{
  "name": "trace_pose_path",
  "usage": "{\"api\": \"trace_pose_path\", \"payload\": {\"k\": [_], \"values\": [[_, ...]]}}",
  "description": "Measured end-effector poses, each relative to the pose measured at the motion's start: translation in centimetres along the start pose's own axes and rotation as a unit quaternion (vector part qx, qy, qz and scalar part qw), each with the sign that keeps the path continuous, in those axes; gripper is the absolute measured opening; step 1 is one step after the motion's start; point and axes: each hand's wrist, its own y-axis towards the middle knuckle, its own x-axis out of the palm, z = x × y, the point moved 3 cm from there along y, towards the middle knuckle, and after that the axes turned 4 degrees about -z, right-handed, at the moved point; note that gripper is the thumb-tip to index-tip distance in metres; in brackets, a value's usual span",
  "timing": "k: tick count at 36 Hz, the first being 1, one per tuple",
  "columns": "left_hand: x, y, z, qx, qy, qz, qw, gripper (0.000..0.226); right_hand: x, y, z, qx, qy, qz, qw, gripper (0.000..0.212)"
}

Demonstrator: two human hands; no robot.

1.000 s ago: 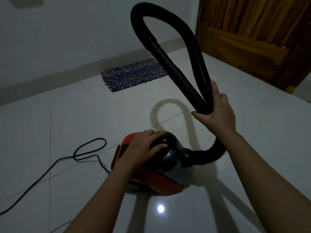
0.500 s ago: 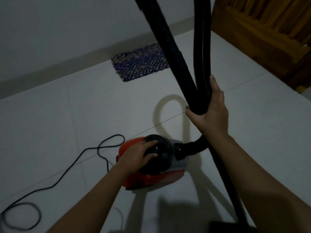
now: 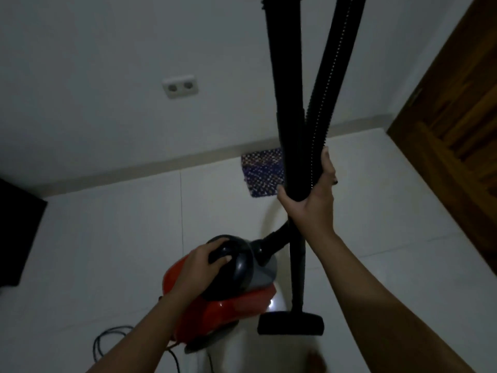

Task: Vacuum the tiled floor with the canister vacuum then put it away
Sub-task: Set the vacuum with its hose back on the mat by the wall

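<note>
A red and black canister vacuum [image 3: 228, 305] hangs tilted above the white tiled floor [image 3: 107, 251]. My left hand [image 3: 200, 267] grips its black top handle. My right hand [image 3: 313, 200] is closed around the rigid black wand [image 3: 285, 103] and the ribbed hose [image 3: 326, 76] together, holding both upright. The hose runs down from my right hand into the canister's front. The black floor nozzle [image 3: 290, 323] hangs at the wand's lower end, right of the canister. The top of the hose loop is out of frame.
A black power cord [image 3: 107, 343] trails on the floor at lower left. A blue woven mat [image 3: 262, 172] lies by the wall. A double wall socket [image 3: 180, 86] sits above the skirting. A wooden door [image 3: 457, 157] stands at right, dark furniture [image 3: 16, 235] at far left.
The canister has been lifted off the floor and tilted. The wand and hose now stand more upright, and the nozzle has come into view. The view rose, showing the wall socket.
</note>
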Motion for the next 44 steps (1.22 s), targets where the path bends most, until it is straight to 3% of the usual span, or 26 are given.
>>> {"api": "trace_pose_path", "payload": {"k": [15, 24, 33, 37, 44], "values": [[-6.1, 27.8, 10.2, -0.009, -0.045, 0.063, 0.997, 0.049, 1.2, 29.7, 6.3, -0.026, 0.016, 0.041, 0.999, 0.096], [-5.5, 46.7, 11.9, -0.019, -0.05, 0.051, 0.997, 0.047, 7.1, 43.8, 16.6, -0.025, -0.001, 0.02, 1.0, 0.096], [-0.7, 62.4, 8.3, -0.033, -0.114, 0.037, 0.992, 0.045, 12.4, 53.6, 28.9, -0.04, 0.012, 0.019, 0.999, 0.093], [1.3, 67.4, 6.0, -0.041, -0.104, 0.049, 0.993, 0.046, 14.3, 55.6, 35.6, -0.038, -0.006, 0.019, 0.999, 0.091], [3.4, 72.3, 0.7, -0.067, -0.113, 0.056, 0.99, 0.046, 16.6, 55.9, 43.2, -0.024, 0.058, 0.018, 0.998, 0.083]]}}
